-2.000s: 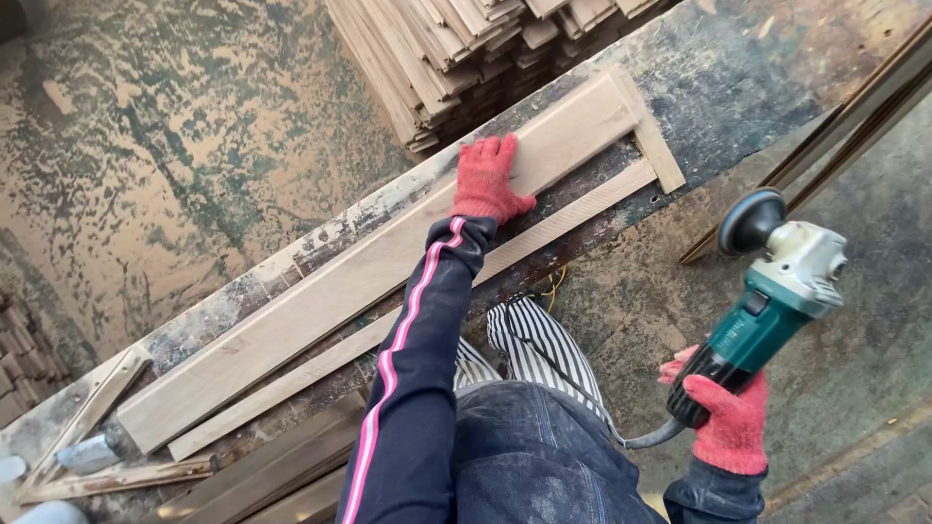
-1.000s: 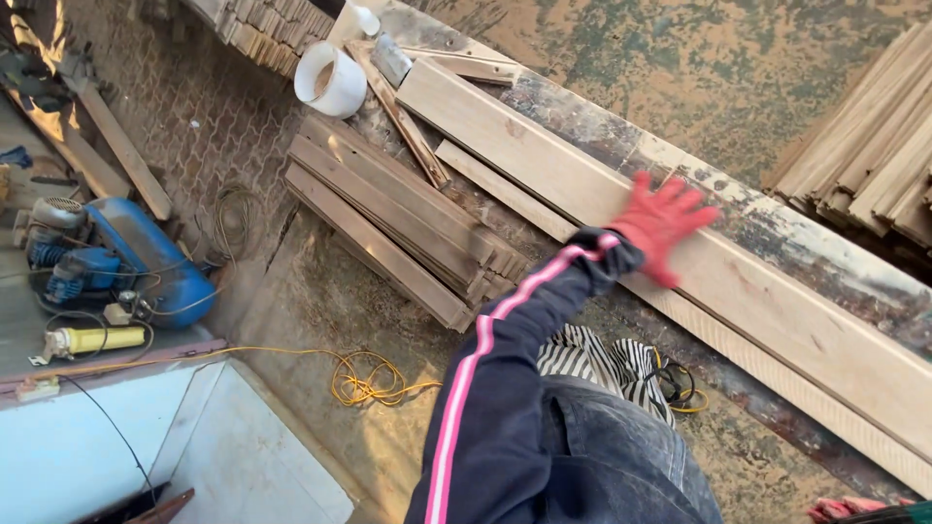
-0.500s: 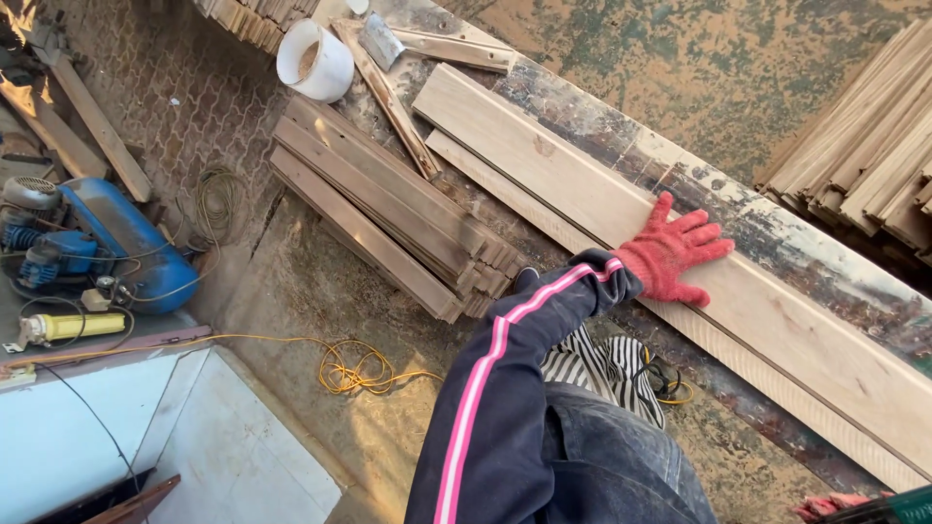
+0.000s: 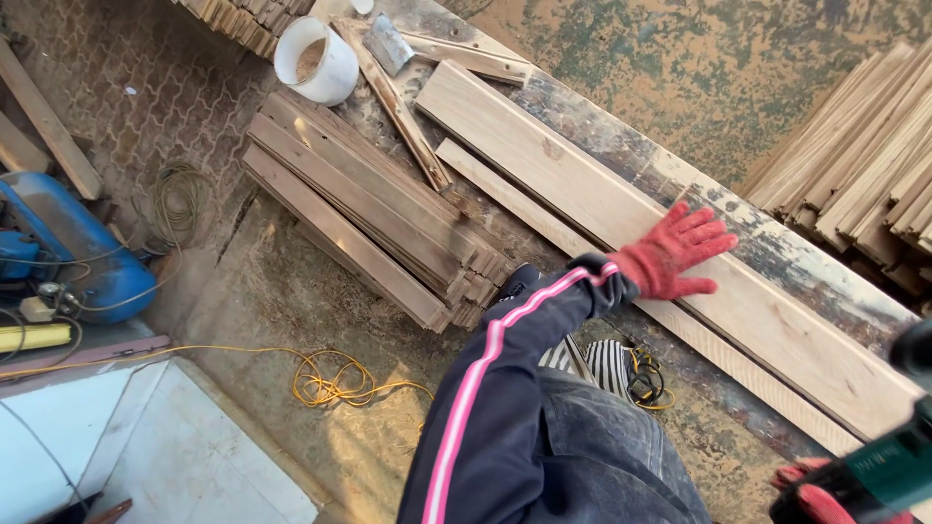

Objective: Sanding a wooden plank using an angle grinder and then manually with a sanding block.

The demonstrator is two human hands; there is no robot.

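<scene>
The left hand [image 4: 670, 254] is laid flat, fingers [image 4: 704, 233] spread, on the wide plank [image 4: 573, 180]; the green grinder [image 4: 888, 471] is gripped by the right hand [image 4: 815, 500].

Left hand [image 4: 670, 254] in a red knit glove, on a pale tan plank [image 4: 621, 209]. Sleeve [image 4: 505, 378] dark navy with a pink-and-white stripe. Right hand [image 4: 825, 500], also red-gloved, on a teal-green grinder [image 4: 888, 466]. Bench [image 4: 777, 247] grey-black, mottled with whitish patches. White bucket [image 4: 316, 60]. Blue compressor [image 4: 68, 243]. Yellow cable [image 4: 330, 378]. Black-and-white striped cloth [image 4: 597, 359].
</scene>
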